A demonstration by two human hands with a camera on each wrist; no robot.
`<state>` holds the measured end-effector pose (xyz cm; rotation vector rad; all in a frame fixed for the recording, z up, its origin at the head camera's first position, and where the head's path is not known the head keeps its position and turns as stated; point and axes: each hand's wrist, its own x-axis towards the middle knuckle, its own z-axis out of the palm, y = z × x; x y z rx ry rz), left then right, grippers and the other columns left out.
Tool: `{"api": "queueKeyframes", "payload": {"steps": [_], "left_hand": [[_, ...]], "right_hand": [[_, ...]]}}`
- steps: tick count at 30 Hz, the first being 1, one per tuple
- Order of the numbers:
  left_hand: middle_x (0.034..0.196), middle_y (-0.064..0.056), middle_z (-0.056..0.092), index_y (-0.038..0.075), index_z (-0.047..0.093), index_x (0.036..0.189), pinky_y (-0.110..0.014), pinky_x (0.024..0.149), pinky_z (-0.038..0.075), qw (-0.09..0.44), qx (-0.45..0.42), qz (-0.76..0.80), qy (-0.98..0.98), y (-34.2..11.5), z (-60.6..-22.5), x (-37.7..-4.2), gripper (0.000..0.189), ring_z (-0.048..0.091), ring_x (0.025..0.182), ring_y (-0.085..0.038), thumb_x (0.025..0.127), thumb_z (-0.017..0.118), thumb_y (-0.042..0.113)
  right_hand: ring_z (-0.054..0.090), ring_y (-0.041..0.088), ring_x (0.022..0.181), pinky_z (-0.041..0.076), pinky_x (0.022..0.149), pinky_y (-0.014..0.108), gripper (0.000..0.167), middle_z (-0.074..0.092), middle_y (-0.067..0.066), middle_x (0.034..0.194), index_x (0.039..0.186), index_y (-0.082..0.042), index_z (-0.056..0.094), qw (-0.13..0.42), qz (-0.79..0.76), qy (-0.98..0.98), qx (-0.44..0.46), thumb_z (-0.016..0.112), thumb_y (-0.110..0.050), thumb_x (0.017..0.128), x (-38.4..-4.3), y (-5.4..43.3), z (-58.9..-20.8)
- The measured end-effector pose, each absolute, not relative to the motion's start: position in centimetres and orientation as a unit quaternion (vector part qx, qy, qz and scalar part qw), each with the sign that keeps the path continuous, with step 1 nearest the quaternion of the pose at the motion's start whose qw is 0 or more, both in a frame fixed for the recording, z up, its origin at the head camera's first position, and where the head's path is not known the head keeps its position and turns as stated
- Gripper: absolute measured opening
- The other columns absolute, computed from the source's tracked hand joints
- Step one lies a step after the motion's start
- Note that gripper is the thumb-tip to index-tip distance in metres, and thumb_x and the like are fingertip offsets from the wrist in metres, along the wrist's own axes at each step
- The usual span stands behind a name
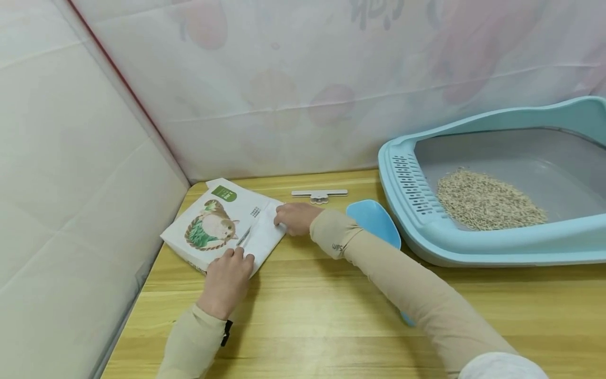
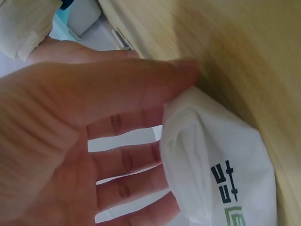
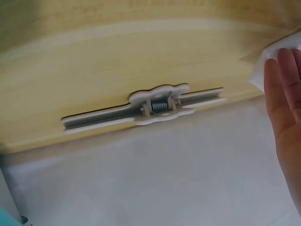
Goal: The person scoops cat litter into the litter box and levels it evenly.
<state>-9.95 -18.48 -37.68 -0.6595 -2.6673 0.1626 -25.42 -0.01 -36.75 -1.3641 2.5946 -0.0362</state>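
Observation:
A white cat litter bag (image 1: 215, 223), printed with a cat in a basket, lies flat at the table's left. My left hand (image 1: 228, 281) grips its near folded edge; in the left wrist view the thumb (image 2: 141, 84) reaches the bag's corner (image 2: 230, 155) and the fingers pass behind it. At the far end of that same edge, my right hand (image 1: 295, 218) holds the bag, its thumb mostly hidden. A white sealing clip (image 1: 319, 194) rests behind the right hand, its spring visible in the right wrist view.
A blue litter box (image 1: 473, 258) with a heap of litter pellets (image 1: 490, 202) occupies the right side. Beside it, a blue scoop (image 1: 374, 221) lies partly under my right forearm. Fabric walls (image 1: 284, 105) border the wooden table (image 1: 303, 326) at the back and left.

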Motion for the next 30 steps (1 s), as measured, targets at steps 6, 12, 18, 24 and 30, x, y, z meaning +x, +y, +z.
{"api": "queueKeyframes", "payload": {"steps": [6, 12, 18, 24, 30], "left_hand": [[0.067, -0.011, 0.052, 0.002, 0.060, 0.071, -0.039, 0.037, 0.044, 0.162, -0.226, 0.055, -0.959, -18.4, -37.5, -10.1, 0.022, 0.054, 0.057, -0.026, 0.073, 0.081, -0.004], [0.067, -0.010, 0.051, 0.003, 0.058, 0.070, -0.039, 0.038, 0.044, 0.156, -0.228, 0.046, -0.960, -18.6, -37.5, -10.1, 0.026, 0.053, 0.056, -0.025, 0.069, 0.083, -0.002], [0.064, -0.009, 0.049, 0.004, 0.053, 0.065, -0.038, 0.035, 0.042, 0.176, -0.229, 0.056, -0.956, -18.6, -37.8, -10.1, 0.029, 0.049, 0.053, -0.023, 0.070, 0.081, -0.004], [0.066, -0.010, 0.051, 0.003, 0.055, 0.067, -0.039, 0.036, 0.044, 0.171, -0.225, 0.066, -0.957, -18.5, -38.0, -10.1, 0.026, 0.053, 0.056, -0.026, 0.072, 0.080, -0.002], [0.066, -0.011, 0.051, 0.003, 0.055, 0.067, -0.040, 0.036, 0.044, 0.174, -0.228, 0.065, -0.956, -18.5, -37.9, -10.2, 0.026, 0.053, 0.056, -0.027, 0.071, 0.080, -0.003]], "right_hand": [[0.063, 0.024, 0.104, 0.050, 0.092, 0.034, 0.035, 0.066, 0.012, 0.117, 0.125, -0.005, 0.070, 0.134, -0.023, 0.881, -0.454, 0.066, -0.001, 0.090, -26.6, 0.2, -36.3], [0.064, 0.025, 0.110, 0.051, 0.093, 0.038, 0.025, 0.069, 0.010, 0.119, 0.118, -0.005, 0.073, 0.134, -0.017, 0.897, -0.421, 0.067, -0.005, 0.094, -27.7, 1.3, -35.2], [0.057, 0.017, 0.079, 0.049, 0.072, 0.030, 0.012, 0.067, 0.004, 0.089, 0.086, -0.008, 0.069, 0.081, 0.014, 0.907, -0.413, 0.063, 0.001, 0.091, -28.4, 2.2, -35.1], [0.048, 0.014, 0.066, 0.044, 0.061, 0.029, 0.024, 0.057, 0.001, 0.073, 0.073, -0.012, 0.056, 0.057, 0.023, 0.924, -0.377, 0.060, 0.006, 0.089, -28.5, 2.5, -34.4], [0.056, 0.018, 0.077, 0.054, 0.073, 0.034, 0.011, 0.064, 0.006, 0.087, 0.088, -0.006, 0.065, 0.073, 0.031, 0.938, -0.336, 0.061, 0.004, 0.090, -28.5, 2.5, -33.8]]}}
